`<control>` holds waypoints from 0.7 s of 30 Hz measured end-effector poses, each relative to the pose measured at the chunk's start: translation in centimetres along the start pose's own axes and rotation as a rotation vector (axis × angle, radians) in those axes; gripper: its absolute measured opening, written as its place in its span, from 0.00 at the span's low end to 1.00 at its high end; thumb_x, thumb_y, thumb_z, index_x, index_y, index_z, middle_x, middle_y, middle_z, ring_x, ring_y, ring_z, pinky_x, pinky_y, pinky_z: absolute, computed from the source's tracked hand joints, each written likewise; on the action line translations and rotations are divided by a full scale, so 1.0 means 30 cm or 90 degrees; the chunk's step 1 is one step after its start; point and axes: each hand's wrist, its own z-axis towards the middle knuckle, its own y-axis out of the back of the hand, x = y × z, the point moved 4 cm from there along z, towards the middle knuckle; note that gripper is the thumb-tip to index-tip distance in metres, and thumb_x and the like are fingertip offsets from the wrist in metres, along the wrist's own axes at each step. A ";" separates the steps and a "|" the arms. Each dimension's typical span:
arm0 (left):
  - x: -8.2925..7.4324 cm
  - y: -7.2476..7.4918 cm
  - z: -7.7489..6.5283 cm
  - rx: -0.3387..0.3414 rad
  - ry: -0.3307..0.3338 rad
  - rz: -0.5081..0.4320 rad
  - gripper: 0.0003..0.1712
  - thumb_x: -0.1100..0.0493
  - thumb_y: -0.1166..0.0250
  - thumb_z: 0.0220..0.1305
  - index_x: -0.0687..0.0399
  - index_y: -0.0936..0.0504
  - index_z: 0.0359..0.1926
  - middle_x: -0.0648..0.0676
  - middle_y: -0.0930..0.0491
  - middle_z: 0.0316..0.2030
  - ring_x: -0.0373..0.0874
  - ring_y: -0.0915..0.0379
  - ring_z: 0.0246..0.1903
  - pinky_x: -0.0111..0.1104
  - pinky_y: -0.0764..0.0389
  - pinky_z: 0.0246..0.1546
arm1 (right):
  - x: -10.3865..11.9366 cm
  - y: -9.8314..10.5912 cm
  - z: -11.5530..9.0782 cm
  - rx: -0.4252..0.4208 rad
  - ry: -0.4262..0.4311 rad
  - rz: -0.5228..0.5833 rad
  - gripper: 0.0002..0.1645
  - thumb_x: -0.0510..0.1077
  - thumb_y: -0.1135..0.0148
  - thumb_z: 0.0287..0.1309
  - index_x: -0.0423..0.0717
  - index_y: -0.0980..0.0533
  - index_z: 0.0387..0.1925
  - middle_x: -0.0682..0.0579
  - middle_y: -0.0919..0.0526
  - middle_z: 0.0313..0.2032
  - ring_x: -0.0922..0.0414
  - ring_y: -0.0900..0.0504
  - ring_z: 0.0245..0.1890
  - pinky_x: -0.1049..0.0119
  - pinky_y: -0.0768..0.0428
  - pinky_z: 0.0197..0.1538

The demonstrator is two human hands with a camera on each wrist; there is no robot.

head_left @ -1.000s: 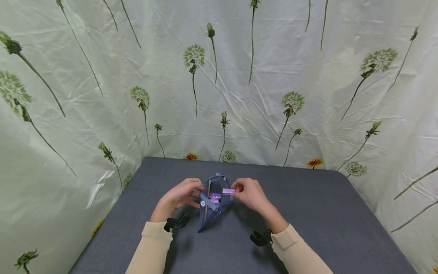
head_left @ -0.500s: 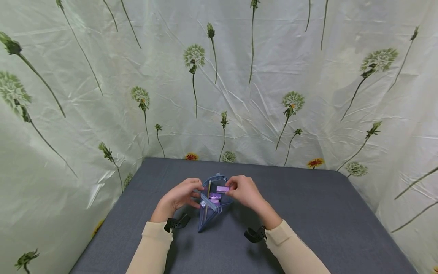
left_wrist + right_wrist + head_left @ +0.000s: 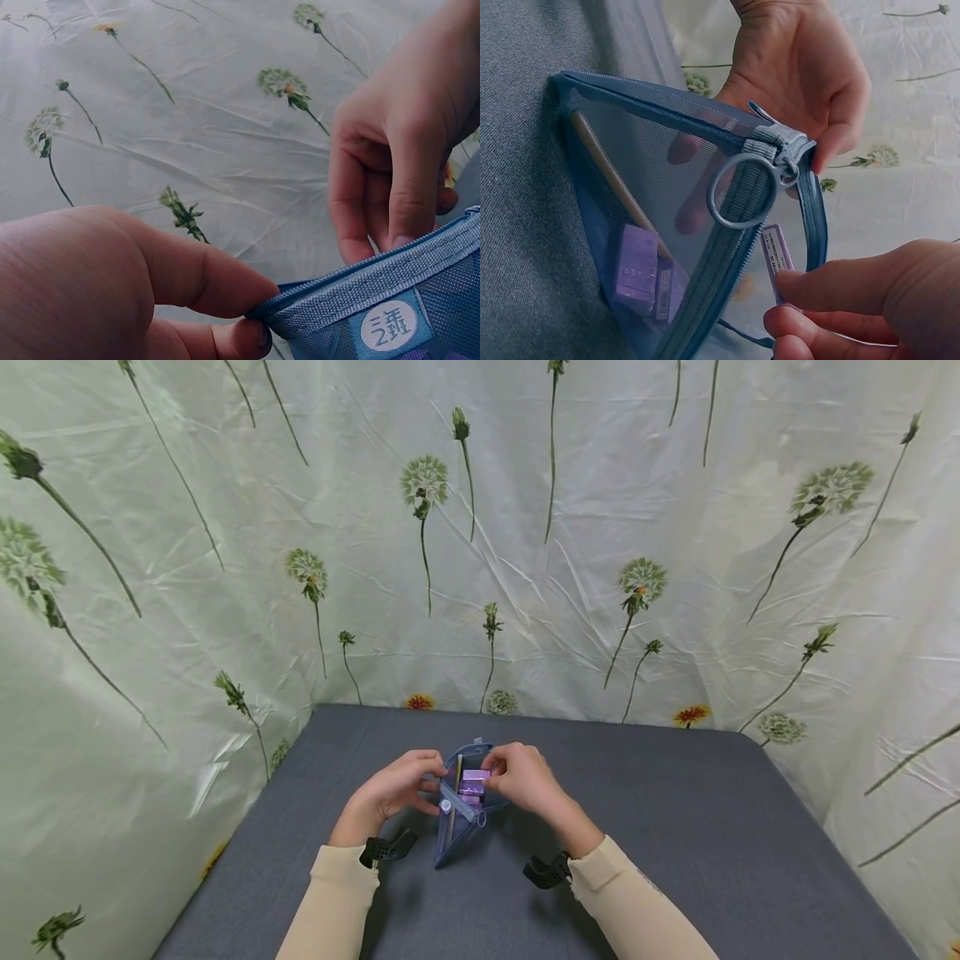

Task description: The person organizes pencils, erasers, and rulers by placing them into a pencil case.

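A blue mesh zip pouch (image 3: 450, 839) stands with its mouth spread on the dark table. My left hand (image 3: 401, 783) pinches its zipped rim between thumb and finger, as the left wrist view shows at the pouch edge (image 3: 322, 311). Thumb and fingers of my right hand (image 3: 525, 779) hold a small purple eraser-like block (image 3: 775, 251) at the mouth, its printed side showing. Through the mesh I see more purple blocks (image 3: 636, 262) and a pencil-like stick (image 3: 611, 169). A ring pull (image 3: 712, 196) hangs from the zip.
The grey-blue table (image 3: 675, 827) reaches out on both sides of the pouch. Behind and to the left hangs a pale curtain (image 3: 525, 593) printed with dandelions. Black bands (image 3: 386, 847) sit on both wrists, below cream sleeves (image 3: 326, 902).
My right hand has moved left with the purple block, from the pouch's right edge to over its mouth and down beside the other blocks. The left hand has stayed on the rim.
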 end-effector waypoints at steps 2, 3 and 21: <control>-0.001 0.001 -0.001 -0.002 -0.001 0.000 0.11 0.61 0.43 0.69 0.57 0.32 0.28 0.59 0.27 0.37 0.53 0.23 0.34 0.51 0.17 0.32 | 0.001 -0.005 0.004 0.001 -0.003 -0.006 0.08 0.41 0.25 0.52 0.48 0.15 0.35 0.61 0.20 0.23 0.62 0.23 0.22 0.64 0.26 0.25; -0.001 0.001 -0.001 -0.003 -0.001 0.001 0.11 0.61 0.43 0.68 0.57 0.32 0.28 0.59 0.28 0.37 0.53 0.23 0.34 0.51 0.17 0.33 | 0.001 -0.008 0.005 0.002 -0.004 -0.008 0.08 0.41 0.25 0.52 0.47 0.15 0.36 0.61 0.20 0.23 0.62 0.24 0.22 0.64 0.26 0.25; -0.002 0.002 -0.002 -0.003 -0.004 0.004 0.11 0.62 0.45 0.69 0.57 0.32 0.28 0.59 0.27 0.36 0.52 0.23 0.34 0.52 0.17 0.33 | 0.006 -0.030 0.023 -0.003 -0.013 -0.023 0.08 0.41 0.24 0.50 0.48 0.15 0.34 0.61 0.21 0.22 0.62 0.25 0.21 0.65 0.28 0.24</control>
